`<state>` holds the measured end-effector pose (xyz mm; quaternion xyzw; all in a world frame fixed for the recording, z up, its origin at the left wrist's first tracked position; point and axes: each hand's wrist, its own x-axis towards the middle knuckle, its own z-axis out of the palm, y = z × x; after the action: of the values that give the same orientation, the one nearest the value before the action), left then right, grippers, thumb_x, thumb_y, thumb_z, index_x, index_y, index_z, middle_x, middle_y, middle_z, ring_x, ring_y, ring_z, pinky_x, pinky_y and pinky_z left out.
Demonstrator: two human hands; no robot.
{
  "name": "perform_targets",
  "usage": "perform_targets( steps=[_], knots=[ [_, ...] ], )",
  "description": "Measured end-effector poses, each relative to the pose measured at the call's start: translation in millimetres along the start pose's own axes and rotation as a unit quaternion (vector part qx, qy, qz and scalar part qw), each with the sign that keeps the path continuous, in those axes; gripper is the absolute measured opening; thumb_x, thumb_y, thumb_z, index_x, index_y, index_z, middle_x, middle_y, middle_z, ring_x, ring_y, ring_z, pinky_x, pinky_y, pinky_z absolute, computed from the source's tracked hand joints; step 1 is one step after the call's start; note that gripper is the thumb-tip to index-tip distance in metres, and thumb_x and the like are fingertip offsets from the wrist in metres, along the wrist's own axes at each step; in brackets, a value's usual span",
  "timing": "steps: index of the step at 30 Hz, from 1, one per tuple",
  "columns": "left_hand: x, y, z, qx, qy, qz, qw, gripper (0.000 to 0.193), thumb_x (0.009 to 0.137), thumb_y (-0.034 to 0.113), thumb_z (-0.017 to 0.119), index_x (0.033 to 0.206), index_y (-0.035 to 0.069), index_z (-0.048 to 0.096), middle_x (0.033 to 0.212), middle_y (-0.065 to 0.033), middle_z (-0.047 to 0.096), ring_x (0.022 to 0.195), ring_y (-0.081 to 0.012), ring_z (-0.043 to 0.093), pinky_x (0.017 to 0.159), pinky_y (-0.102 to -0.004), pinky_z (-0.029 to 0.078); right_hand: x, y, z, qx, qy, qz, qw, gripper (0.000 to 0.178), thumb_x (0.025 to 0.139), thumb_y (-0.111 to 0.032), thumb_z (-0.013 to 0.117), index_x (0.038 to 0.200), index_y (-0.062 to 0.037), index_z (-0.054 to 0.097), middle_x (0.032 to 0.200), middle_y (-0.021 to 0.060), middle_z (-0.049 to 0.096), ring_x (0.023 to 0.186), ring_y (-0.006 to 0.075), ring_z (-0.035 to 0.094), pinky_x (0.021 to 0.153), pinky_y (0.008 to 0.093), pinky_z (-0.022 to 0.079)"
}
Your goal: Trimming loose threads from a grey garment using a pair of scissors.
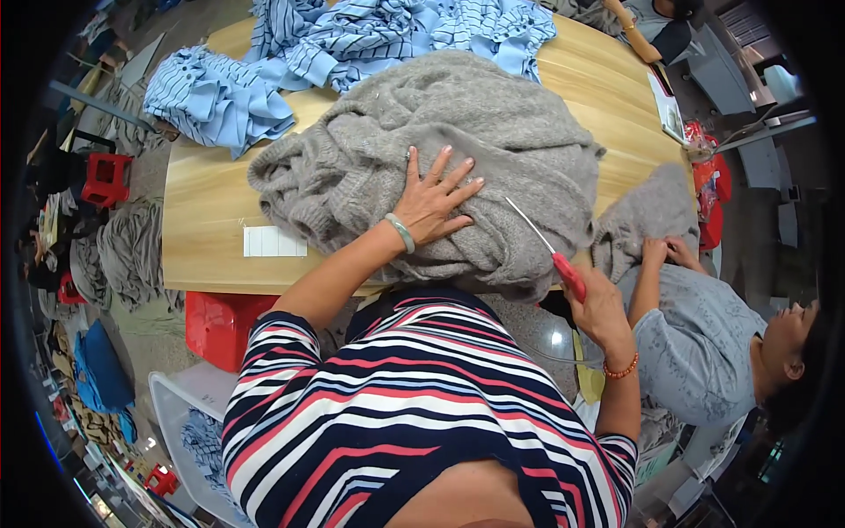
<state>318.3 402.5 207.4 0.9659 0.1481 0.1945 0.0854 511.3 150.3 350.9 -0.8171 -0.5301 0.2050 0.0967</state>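
A big heap of grey knitted garments lies on the wooden table in front of me. My left hand rests flat on it, fingers spread, with a bangle at the wrist. My right hand is closed round the red handle of a pair of scissors, near the heap's right front edge. Their slim metal blades look closed and point up and left over the knit. Whether the tip touches the fabric I cannot tell. My right palm and fingers hide part of the handle.
Blue striped garments cover the table's far side. A white paper strip lies at left. On the right, a co-worker handles another grey knit piece. A red stool and a plastic bin stand at lower left.
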Motion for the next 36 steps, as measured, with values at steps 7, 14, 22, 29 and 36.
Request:
perform_targets(
  steps=[7, 14, 22, 29, 36],
  knots=[
    [-1, -18, 6, 0.004, -0.026, -0.030, 0.999, 0.065, 0.083, 0.053, 0.059, 0.139, 0.022, 0.045, 0.146, -0.0053, 0.039, 0.141, -0.0361, 0.017, 0.107, -0.0703, 0.001, 37, -36, 0, -0.017, -0.077, -0.036, 0.996, 0.016, 0.084, -0.016, 0.061, 0.092, -0.0044, 0.053, 0.073, 0.0227, 0.059, 0.073, 0.0441, 0.057, 0.064, 0.0515, 0.043],
    [-6, -38, -35, -0.173, 0.069, -0.051, 0.981, 0.058, 0.085, 0.033, 0.062, 0.137, 0.012, 0.045, 0.141, -0.0163, 0.043, 0.127, -0.0360, 0.044, 0.107, -0.0492, 0.033, 55, -69, -4, 0.060, -0.085, -0.099, 0.990, 0.029, 0.084, -0.013, 0.060, 0.112, -0.0088, 0.054, 0.077, 0.0223, 0.061, 0.077, 0.0426, 0.060, 0.067, 0.0475, 0.046],
    [-4, -139, -47, -0.128, 0.028, -0.376, 0.917, 0.067, 0.078, 0.028, 0.070, 0.137, 0.013, 0.042, 0.101, -0.0181, 0.063, 0.090, -0.0359, 0.062, 0.077, -0.0419, 0.049, 64, -85, -9, 0.050, -0.078, -0.114, 0.989, 0.035, 0.085, -0.013, 0.059, 0.119, -0.0103, 0.053, 0.078, 0.0214, 0.062, 0.076, 0.0417, 0.061, 0.067, 0.0456, 0.047],
    [-6, -164, -37, -0.304, 0.042, -0.310, 0.900, 0.061, 0.073, 0.021, 0.074, 0.129, 0.009, 0.053, 0.090, -0.0116, 0.063, 0.078, -0.0193, 0.061, 0.072, -0.0295, 0.049, 84, -107, -17, 0.017, -0.078, -0.103, 0.991, 0.031, 0.086, -0.015, 0.059, 0.116, -0.0101, 0.055, 0.078, 0.0216, 0.063, 0.076, 0.0418, 0.061, 0.068, 0.0475, 0.047],
    [18, -175, -40, -0.490, 0.063, -0.326, 0.806, 0.058, 0.076, 0.005, 0.069, 0.131, 0.004, 0.049, 0.076, 0.0050, 0.048, 0.060, -0.0047, 0.042, 0.052, -0.0191, 0.036, 94, -111, -4, 0.068, -0.042, -0.128, 0.989, 0.028, 0.088, -0.016, 0.058, 0.115, -0.0102, 0.055, 0.080, 0.0204, 0.063, 0.079, 0.0413, 0.061, 0.070, 0.0457, 0.047]
  ],
)
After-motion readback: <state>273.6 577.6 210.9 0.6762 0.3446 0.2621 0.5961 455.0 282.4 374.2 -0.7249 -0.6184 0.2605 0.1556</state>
